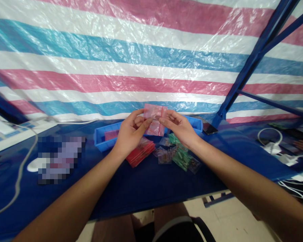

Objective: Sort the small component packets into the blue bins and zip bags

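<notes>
A pink zip-lock bag [155, 116] is held up between my two hands, above the blue table. My left hand [133, 129] pinches its left side, thumb across the front. On the right side, near the red zip strip, my right hand [178, 126] grips the bag with thumb and fingers. Below my left hand lies a stack of red bags [140, 153]. Small clear bags [165, 155] with tiny contents lie to its right, beside green packets [182, 158] under my right hand. Whether the pink bag contains anything is hard to see.
Behind my hands stands a long blue bin [104, 143] with pink bags inside. A phone [209, 128] lies right of it. A white cable [21, 171] runs down the left; chargers and cables [274, 148] sit far right. Blue metal posts [242, 77] frame a striped sheet [131, 50].
</notes>
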`<control>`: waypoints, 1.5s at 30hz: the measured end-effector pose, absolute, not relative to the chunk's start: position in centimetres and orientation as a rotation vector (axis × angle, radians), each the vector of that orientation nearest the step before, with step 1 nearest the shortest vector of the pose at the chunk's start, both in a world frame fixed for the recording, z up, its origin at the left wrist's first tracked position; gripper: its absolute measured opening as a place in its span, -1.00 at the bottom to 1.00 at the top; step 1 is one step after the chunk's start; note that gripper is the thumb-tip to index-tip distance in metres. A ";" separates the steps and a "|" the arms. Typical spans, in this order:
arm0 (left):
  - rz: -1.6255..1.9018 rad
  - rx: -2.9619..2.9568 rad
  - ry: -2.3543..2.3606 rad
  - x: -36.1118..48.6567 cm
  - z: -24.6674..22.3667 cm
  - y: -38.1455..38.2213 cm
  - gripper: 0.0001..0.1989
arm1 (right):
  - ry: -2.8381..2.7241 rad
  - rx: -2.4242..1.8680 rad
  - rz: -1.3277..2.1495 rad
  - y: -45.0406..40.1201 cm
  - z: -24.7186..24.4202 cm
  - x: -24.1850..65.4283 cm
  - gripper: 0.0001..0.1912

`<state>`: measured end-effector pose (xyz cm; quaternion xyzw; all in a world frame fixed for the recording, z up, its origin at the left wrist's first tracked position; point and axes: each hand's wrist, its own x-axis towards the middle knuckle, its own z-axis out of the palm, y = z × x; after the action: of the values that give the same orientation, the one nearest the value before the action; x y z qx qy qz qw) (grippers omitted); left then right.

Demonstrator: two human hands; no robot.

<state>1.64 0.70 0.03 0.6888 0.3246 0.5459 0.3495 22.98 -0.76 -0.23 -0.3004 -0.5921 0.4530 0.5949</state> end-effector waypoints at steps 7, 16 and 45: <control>1.340 1.724 0.758 1.8 -0.1 1.0 -0.39 | -1.353 -0.760 1.175 -0.6 -0.8 23.0 -0.47; 1.781 1.756 1.140 -4.2 4.1 3.1 -0.63 | -1.338 -0.805 1.236 0.0 -0.7 23.5 -0.43; 1.372 2.488 1.547 -6.9 3.7 2.5 -0.64 | -2.024 -0.863 0.486 -1.0 -1.1 24.2 -0.71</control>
<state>-6.93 2.52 3.70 0.7683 0.4776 0.4236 -0.0468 24.17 -0.99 -1.06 -0.3457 -0.8111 0.1947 0.4297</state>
